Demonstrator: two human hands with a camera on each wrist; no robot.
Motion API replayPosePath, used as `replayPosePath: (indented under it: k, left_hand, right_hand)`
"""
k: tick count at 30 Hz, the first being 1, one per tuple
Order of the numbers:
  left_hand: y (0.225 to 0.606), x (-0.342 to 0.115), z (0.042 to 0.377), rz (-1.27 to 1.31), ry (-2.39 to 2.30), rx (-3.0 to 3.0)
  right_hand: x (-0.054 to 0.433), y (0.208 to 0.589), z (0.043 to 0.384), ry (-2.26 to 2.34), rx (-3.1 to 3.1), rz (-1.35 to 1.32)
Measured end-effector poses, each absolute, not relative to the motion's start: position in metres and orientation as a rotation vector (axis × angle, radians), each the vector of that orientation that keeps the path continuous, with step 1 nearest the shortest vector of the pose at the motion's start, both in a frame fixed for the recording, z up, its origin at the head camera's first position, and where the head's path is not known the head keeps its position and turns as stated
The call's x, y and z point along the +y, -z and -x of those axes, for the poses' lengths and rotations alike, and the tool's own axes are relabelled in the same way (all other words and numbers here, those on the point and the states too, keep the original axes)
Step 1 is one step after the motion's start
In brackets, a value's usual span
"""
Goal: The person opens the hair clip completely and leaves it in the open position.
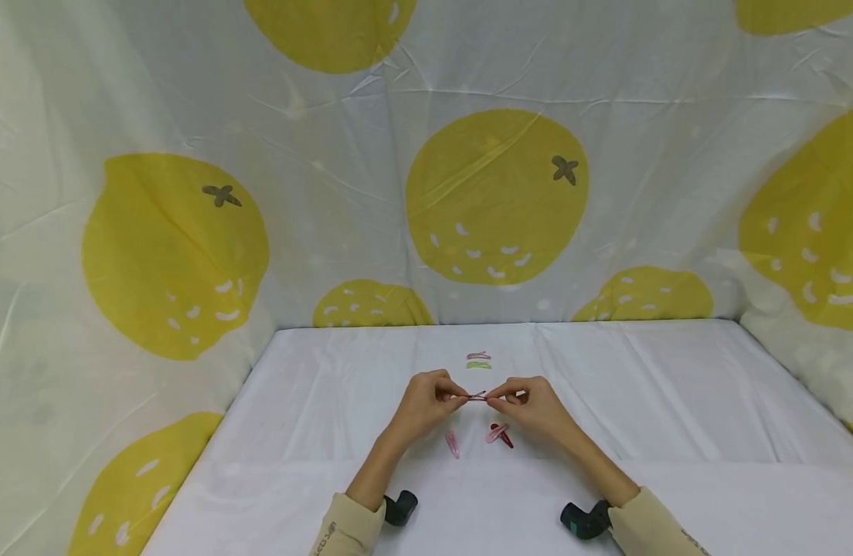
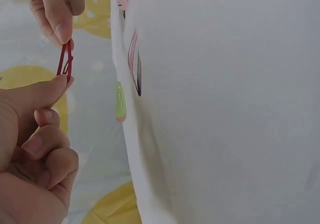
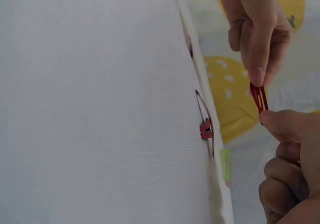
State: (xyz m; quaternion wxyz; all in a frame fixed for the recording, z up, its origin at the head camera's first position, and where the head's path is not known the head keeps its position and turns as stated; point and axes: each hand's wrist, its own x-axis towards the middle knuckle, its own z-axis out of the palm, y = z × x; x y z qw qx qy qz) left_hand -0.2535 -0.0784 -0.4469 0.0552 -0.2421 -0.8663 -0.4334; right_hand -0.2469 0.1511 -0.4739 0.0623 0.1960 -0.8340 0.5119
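A dark red snap hair clip is stretched between my two hands, held over the white table. My left hand pinches one end between thumb and forefinger, and my right hand pinches the other end the same way. The middle strip of this red clip stands at an angle to its outer frame in the left wrist view. Below the hands lie a pink clip and a light pink clip crossed with a dark red one.
Beyond the hands, a pink clip and a lime green clip lie one behind the other. The white table backs onto a hanging cloth printed with yellow fruit. Dark wrist cameras sit by the sleeves.
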Motion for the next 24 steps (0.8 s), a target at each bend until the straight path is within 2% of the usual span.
replayPosePath:
  k: [12, 24]
  left_hand:
    - [0.444, -0.059, 0.298, 0.647, 1.194, -2.707]
    - [0.450, -0.049, 0.330, 0.470, 1.082, -2.923]
  right_hand:
    - [0.151, 0.475, 0.281, -1.542, -2.600, -0.231]
    - [0.153, 0.485, 0.311, -1.500, -2.686, -0.218]
